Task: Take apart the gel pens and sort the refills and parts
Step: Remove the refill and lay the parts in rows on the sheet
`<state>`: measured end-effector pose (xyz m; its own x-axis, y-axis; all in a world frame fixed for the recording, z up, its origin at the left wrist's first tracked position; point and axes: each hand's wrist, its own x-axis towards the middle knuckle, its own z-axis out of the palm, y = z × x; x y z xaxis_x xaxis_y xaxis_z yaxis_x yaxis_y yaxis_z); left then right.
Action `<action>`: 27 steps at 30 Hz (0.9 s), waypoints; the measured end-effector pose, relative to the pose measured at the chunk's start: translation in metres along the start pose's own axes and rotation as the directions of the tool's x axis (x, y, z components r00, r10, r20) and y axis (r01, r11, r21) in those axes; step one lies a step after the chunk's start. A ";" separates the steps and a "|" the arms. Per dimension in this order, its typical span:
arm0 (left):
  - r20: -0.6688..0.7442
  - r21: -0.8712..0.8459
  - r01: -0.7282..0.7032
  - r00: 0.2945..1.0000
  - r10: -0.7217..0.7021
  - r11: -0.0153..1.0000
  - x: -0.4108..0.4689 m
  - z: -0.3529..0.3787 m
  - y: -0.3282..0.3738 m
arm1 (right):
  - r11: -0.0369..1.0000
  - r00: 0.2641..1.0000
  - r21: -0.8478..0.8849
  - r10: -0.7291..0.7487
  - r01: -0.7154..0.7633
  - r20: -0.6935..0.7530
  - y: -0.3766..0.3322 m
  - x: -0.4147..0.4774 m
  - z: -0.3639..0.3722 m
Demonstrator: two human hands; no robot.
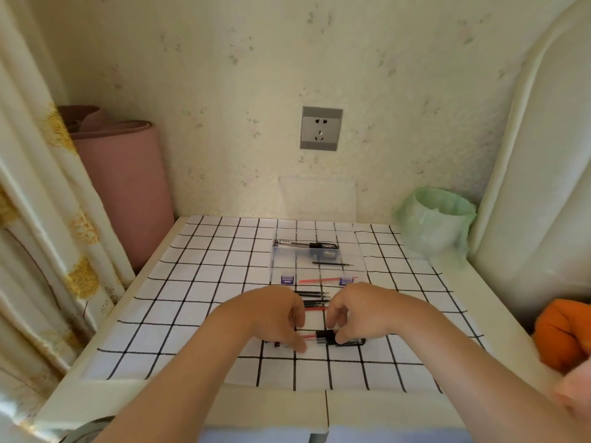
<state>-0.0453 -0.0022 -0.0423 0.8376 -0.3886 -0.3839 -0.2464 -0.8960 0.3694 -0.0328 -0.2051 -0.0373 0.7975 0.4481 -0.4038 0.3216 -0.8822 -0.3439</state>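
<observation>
Red ink is showing inside the gel pen (pixel 326 336) that both hands are holding low over the checked cloth (pixel 192 298). The left hand (pixel 281 318) is pinching the clear barrel; the right hand (pixel 355 314) is gripping the black grip section. They are apparently separating these 2 halves. Next, the red refill (pixel 307 337) is likely going to need a straight pull out, then a place among the loose refills (pixel 315 298) lying just beyond the fingers, before the clear box (pixel 287 260).

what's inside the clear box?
Clear box holds a black pen at back, a small blurred part, a black refill, and a red refill in front, right end behind a purple latch.
</observation>
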 end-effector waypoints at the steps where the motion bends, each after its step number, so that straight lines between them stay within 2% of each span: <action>1: 0.002 0.033 0.006 1.000 -0.007 0.999 0.000 0.001 0.001 | 1.000 1.000 0.001 0.003 -0.003 0.002 0.000 0.000 0.001; 4: -0.013 0.130 0.007 1.000 -0.005 0.991 0.001 0.001 0.002 | 1.000 1.000 -0.002 -0.003 0.003 -0.003 0.001 0.001 0.004; 15: -0.152 0.192 0.027 0.988 0.002 0.981 0.012 -0.006 -0.006 | 0.987 0.983 -0.144 -0.089 0.065 -0.161 -0.005 0.014 0.009; 21: -0.308 0.067 -0.053 0.949 0.071 0.996 0.012 -0.015 -0.010 | 0.989 0.940 -0.105 -0.134 0.106 -0.315 -0.010 0.017 0.003; 24: -0.360 0.019 -0.087 0.929 0.088 0.996 0.012 -0.017 -0.011 | 0.989 0.941 -0.112 -0.126 0.095 -0.315 -0.013 0.016 0.001; 27: -0.329 -0.002 -0.111 0.939 0.104 0.994 0.009 -0.018 -0.011 | 0.979 0.944 -0.181 -0.146 0.094 -0.296 -0.016 0.018 0.003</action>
<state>-0.0261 0.0080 -0.0350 0.9208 -0.3876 -0.0435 -0.3369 -0.8466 0.4120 -0.0246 -0.1826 -0.0419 0.8570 0.5090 -0.0805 0.4826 -0.8475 -0.2209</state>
